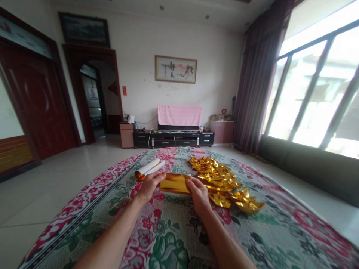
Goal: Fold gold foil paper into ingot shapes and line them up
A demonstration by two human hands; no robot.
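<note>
A sheet of shiny gold foil paper (174,184) is stretched level between my hands, just above the flowered cloth. My left hand (150,186) pinches its left end, thumb on the near face. At the right end, my right hand (198,192) grips it the same way. Beyond my left hand lie curled sheets of foil paper (150,168), white on one face and gold on the other. To the right of my right hand spreads a pile of folded gold paper ingots (221,179), several of them boat-shaped with pointed ends.
A floral cloth (168,246) covers the broad rounded surface under my arms. Past it stand a low black TV cabinet (175,140) and a screen draped with a pink towel (179,115). A purple curtain (252,82) hangs beside the window on the right.
</note>
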